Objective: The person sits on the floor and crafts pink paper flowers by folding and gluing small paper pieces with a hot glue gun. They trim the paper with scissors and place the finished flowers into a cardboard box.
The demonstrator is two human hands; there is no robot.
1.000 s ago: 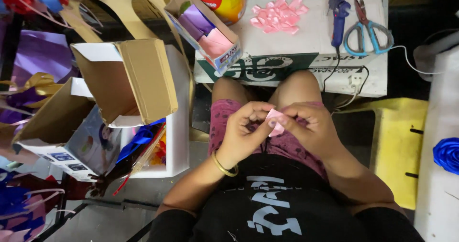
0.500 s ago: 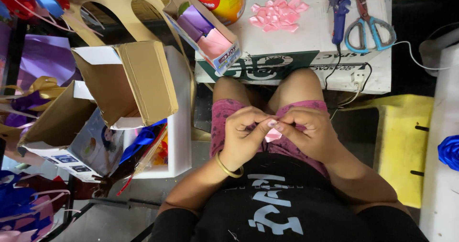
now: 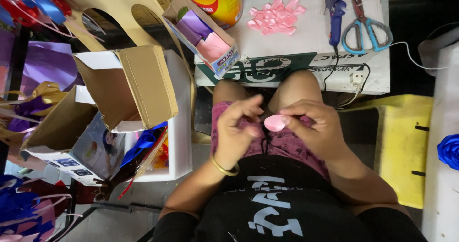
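The orange tin [image 3: 217,0] and scissors [image 3: 366,24] are cut off at the top edge. The right hand's fingers [image 3: 306,120] hide part of the pink petal [image 3: 274,123].

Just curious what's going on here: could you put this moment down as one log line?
left hand: beside pink ribbon piece | right hand: pinching it over lap | table: pink ribbon pile, glue gun, scissors

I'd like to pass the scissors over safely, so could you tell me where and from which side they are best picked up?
Grip the scissors by the blue loop handles, coming from the near side, the person's side. They lie flat on the white board with the handles toward the person and the blades pointing away. The glue gun lies just to their left, so approach from the right.
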